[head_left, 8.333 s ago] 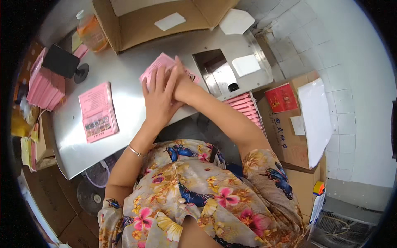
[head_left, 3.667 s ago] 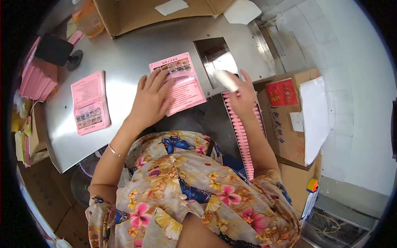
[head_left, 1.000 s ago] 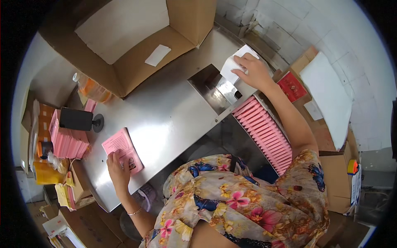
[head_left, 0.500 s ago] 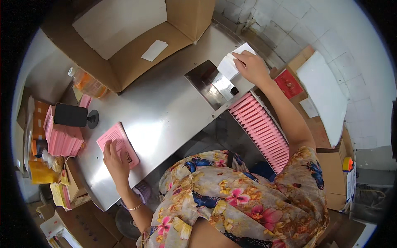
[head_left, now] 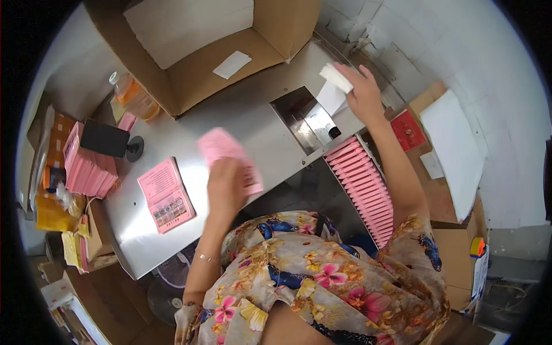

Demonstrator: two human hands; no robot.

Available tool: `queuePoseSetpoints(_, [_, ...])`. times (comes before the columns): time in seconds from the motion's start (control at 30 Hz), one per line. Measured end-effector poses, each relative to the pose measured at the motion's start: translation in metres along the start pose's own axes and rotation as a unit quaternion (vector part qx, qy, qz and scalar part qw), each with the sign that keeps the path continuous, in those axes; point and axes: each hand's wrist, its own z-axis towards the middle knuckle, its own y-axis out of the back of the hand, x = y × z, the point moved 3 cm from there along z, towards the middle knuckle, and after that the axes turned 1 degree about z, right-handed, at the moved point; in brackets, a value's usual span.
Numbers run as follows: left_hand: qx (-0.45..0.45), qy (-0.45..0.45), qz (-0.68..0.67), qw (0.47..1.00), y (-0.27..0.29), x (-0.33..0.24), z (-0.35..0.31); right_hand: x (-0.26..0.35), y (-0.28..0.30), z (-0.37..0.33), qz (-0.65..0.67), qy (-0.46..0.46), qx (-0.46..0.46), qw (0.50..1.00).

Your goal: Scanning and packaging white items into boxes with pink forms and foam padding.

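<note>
My left hand [head_left: 226, 184] is closed on a pink printed sheet [head_left: 217, 144], held over the front part of the metal table and blurred by motion. To its left lies a stack of similar pink printed sheets [head_left: 168, 198]. At the table's far right, my right hand [head_left: 364, 95] grips a thin white stack [head_left: 336, 78], apparently folded paper, between thumb and fingers. Just below that stack, a white sheet or pad [head_left: 332, 99] rests beside a shiny dark recessed plate [head_left: 302, 118]. A chute [head_left: 376, 164] packed with a row of pink folded pieces [head_left: 362, 190] slopes down toward me from the table edge.
A large open cardboard box [head_left: 218, 80] holding a white slip [head_left: 232, 64] stands at the back. Along the left are an orange-filled bottle [head_left: 135, 98], a black device on a stand [head_left: 105, 138] and stacked pink packs [head_left: 92, 169]. A red box [head_left: 407, 130] sits at right.
My left hand has lifted a pink sheet off the stack and carried it right. The right hand has raised part of the white stack slightly. The whole view has shifted a little.
</note>
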Motion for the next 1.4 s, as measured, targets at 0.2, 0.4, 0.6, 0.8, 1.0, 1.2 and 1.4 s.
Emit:
queuePoseSetpoints(0.2, [0.091,-0.018,-0.056,0.994,-0.027,-0.009,-0.001,0.05,-0.016,-0.019,0.047,0.014,0.011,0.999])
queuePoseSetpoints(0.4, [0.119,-0.036,0.129,0.984,-0.01,0.019,-0.016,0.09,-0.019,-0.038,0.1,0.071,0.014,0.992])
queuePoseSetpoints(0.6, [0.096,-0.054,0.117,0.987,-0.041,0.007,0.009,0.147,-0.072,-0.08,0.121,0.238,0.114,0.957])
queuePoseSetpoints(0.8, [0.014,-0.007,0.066,0.998,-0.053,0.001,0.019,0.156,-0.142,-0.036,0.024,0.133,0.118,0.984])
queuePoseSetpoints(1.0, [0.003,0.003,0.135,0.991,-0.045,-0.005,0.023,0.158,-0.157,-0.028,0.024,0.176,0.224,0.958])
queuePoseSetpoints(1.2, [0.155,0.069,0.033,0.985,-0.029,-0.001,0.03,0.109,-0.037,-0.026,0.115,0.152,0.091,0.978])
queuePoseSetpoints(1.4, [0.027,-0.201,0.122,0.972,-0.049,-0.005,0.054,0.002,-0.015,-0.017,-0.088,-0.037,-0.02,0.995])
